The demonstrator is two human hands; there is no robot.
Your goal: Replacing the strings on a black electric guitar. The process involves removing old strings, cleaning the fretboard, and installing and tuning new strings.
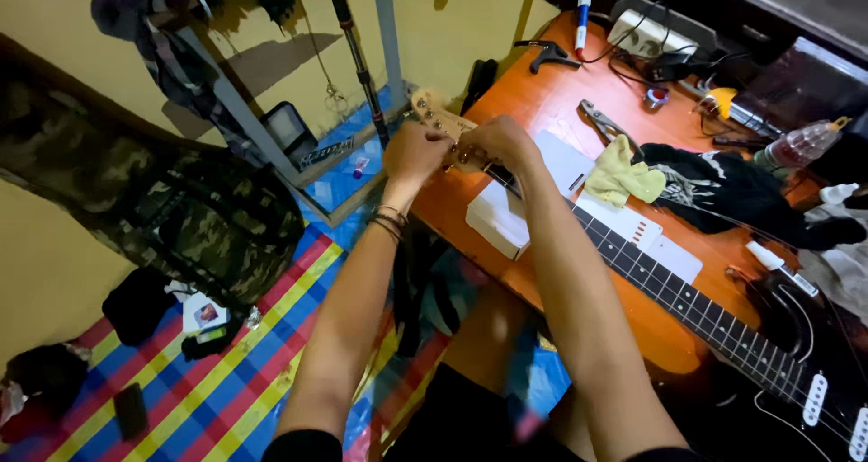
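Note:
A black electric guitar [787, 353] lies across an orange table [542, 100], its dark fretted neck [669, 290] running up to a pale headstock [432, 111] at the table's far left edge. My left hand [411, 153] and my right hand [495, 144] are both closed at the headstock, fingers pinched around the tuning pegs and string ends. Bracelets circle my left wrist. A white box [499, 218] props the neck from beneath.
A yellow cloth [619, 177], a black garment [723, 186], pliers [601, 118], a power strip [646, 33], a clear bottle [800, 144] and a pen [583, 14] lie on the table. A camouflage bag [172, 209] and a striped mat [226, 372] are on the floor at left.

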